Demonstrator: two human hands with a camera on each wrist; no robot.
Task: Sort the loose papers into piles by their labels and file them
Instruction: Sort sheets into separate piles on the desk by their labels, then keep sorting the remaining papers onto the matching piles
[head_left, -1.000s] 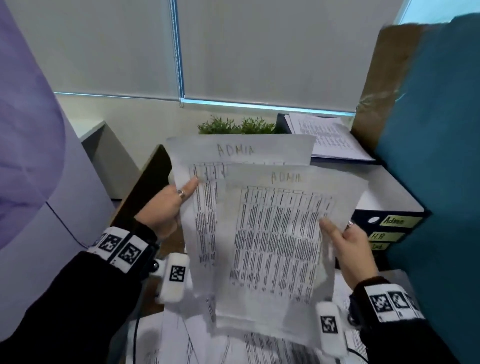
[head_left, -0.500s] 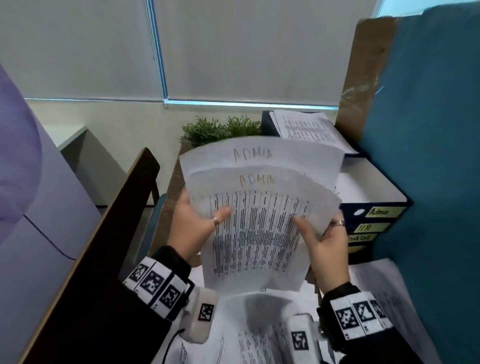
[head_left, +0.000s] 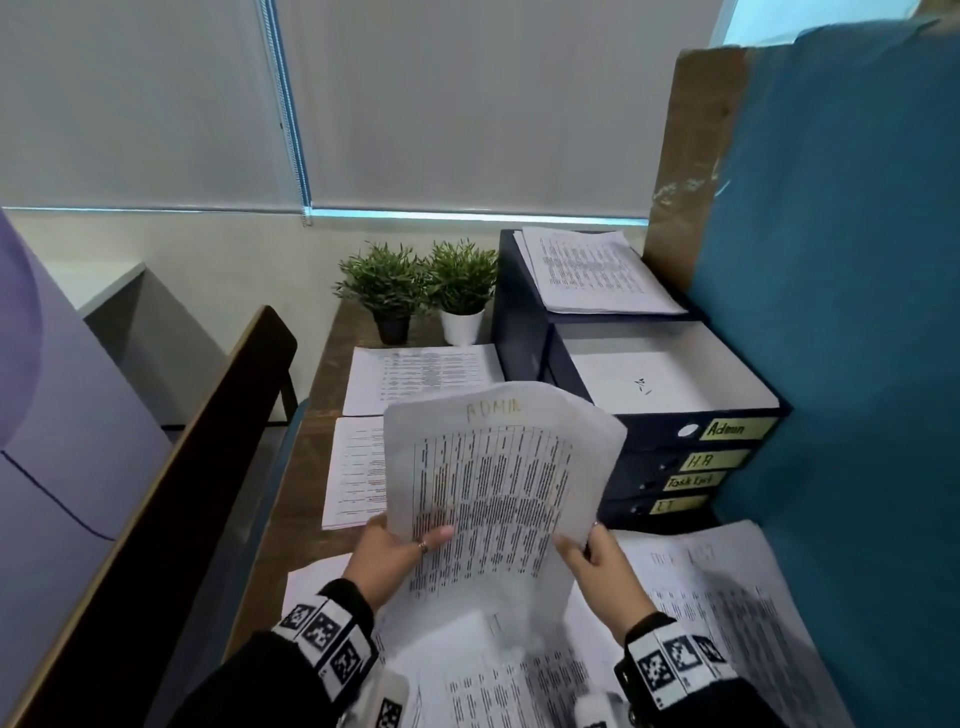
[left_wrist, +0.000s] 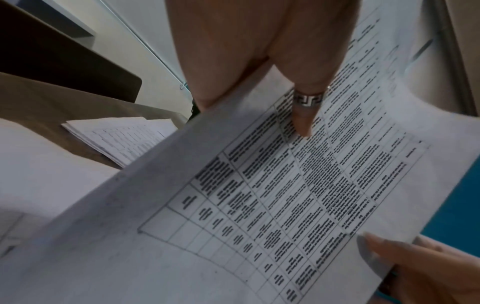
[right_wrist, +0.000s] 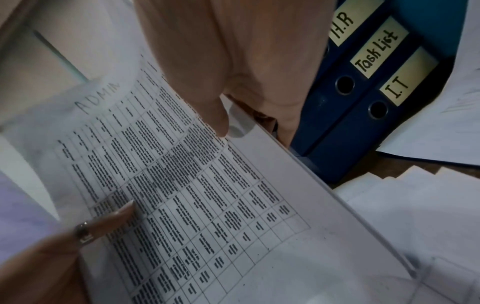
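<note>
1. Now held upright over the counter (head_left: 291, 525), just in front of the stacked binders (head_left: 675, 467): ADMIN sheets (head_left: 498, 467), squared into one bundle.
2. Left hand (head_left: 387, 558) pinching the bundle's lower left edge, ringed thumb across the print.
3. Right hand (head_left: 605, 569) pinching the lower right edge, thumb in front.
4. Lying flat beyond, by two potted plants (head_left: 421, 291): two sorted piles (head_left: 410, 379).
5. Scattered under both wrists: loose papers (head_left: 727, 597).

The head camera looks down from above the white printed ADMIN sheet (head_left: 498, 467); both wrist cameras sit close beside it, sharing its table.
</note>
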